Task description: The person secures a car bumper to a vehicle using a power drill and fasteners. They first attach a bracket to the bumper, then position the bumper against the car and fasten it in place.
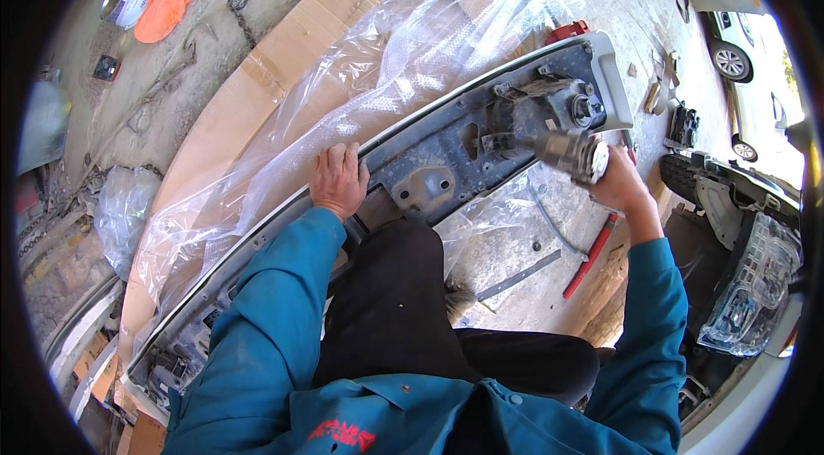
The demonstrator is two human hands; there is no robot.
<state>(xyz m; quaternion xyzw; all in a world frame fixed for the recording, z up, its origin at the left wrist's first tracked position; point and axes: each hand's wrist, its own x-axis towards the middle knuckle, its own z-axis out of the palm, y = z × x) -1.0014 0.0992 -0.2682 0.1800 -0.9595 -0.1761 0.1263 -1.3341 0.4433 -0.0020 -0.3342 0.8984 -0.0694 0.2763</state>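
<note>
A long vehicle body panel [421,139], dark and dusty on the side facing up with a pale rim, lies diagonally before me over bubble wrap [412,69] and cardboard [225,101]. My left hand [338,179] rests on its far edge, fingers over the rim. My right hand [619,181] grips a power tool [570,155], whose body is partly hidden by the hand. The tool's front points left at a bracket on the panel, near an opening; whether its tip touches cannot be told. A red lamp-like part [566,32] shows behind the panel's right end.
On the floor at right lie a red bar-shaped tool [589,257] and a flat metal strip [519,275]. A vehicle's opened front with a headlamp [750,287] stands at far right. At upper left are an orange glove [167,1], a can [125,1] and a chain with a hook [239,1].
</note>
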